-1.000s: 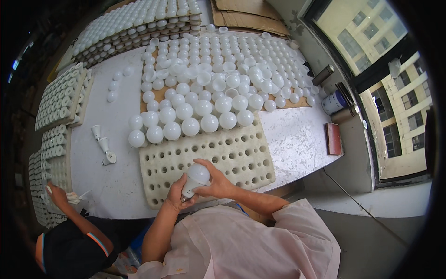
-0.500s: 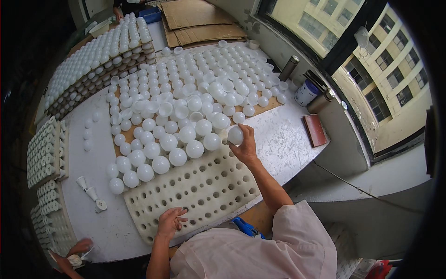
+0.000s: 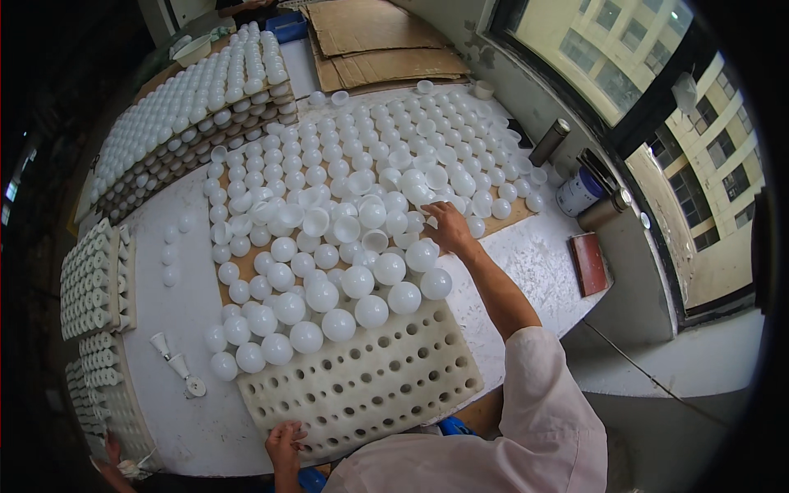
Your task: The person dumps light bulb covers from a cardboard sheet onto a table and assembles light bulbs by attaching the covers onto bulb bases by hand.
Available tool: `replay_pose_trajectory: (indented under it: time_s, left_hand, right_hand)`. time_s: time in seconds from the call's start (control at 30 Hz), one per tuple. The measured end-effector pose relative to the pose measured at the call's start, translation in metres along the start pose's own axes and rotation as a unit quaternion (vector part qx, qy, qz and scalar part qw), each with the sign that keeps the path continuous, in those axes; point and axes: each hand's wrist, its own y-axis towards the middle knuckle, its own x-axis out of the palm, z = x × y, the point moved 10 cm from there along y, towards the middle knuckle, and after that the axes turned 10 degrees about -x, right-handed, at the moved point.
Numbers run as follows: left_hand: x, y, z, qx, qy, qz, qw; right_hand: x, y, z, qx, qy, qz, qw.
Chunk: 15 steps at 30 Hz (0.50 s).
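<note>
My right hand (image 3: 449,228) reaches over the many white plastic bulb domes (image 3: 357,282), fingers apart and nothing gripped. Its fingertips are close to the smaller domes (image 3: 395,222); whether they touch one I cannot make out. Round white domes stand in rows on the far part of a pale foam tray (image 3: 362,386) full of round holes. At the right end of the nearest row sits one dome (image 3: 436,283). My left hand (image 3: 285,444) is by the tray's near left edge, fingers loosely apart, holding nothing I can see.
Stacked trays of domes (image 3: 189,99) stand far left. White bulb bases (image 3: 90,283) fill trays at left, with loose bases (image 3: 177,366) nearby. Another person's hand (image 3: 111,464) shows lower left. Cardboard (image 3: 378,37), a flask (image 3: 549,141) and a red box (image 3: 588,263) lie beyond.
The dome my right hand held now stands at the right end of the nearest row. That hand has moved farther over the domes. My left hand shifted toward the tray's near edge.
</note>
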Motion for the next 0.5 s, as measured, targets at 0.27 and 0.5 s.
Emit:
replay_pose_trajectory:
  time_s: [0.27, 0.5]
  left_hand:
    - [-0.075, 0.024, 0.025, 0.015, -0.018, 0.098, 0.995]
    - [-0.159, 0.052, 0.091, 0.106, -0.040, 0.152, 0.982]
  right_hand:
    - [0.140, 0.065, -0.016, 0.112, -0.003, -0.303, 0.947]
    - [0.071, 0.021, -0.009, 0.249, 0.276, -0.114, 0.921]
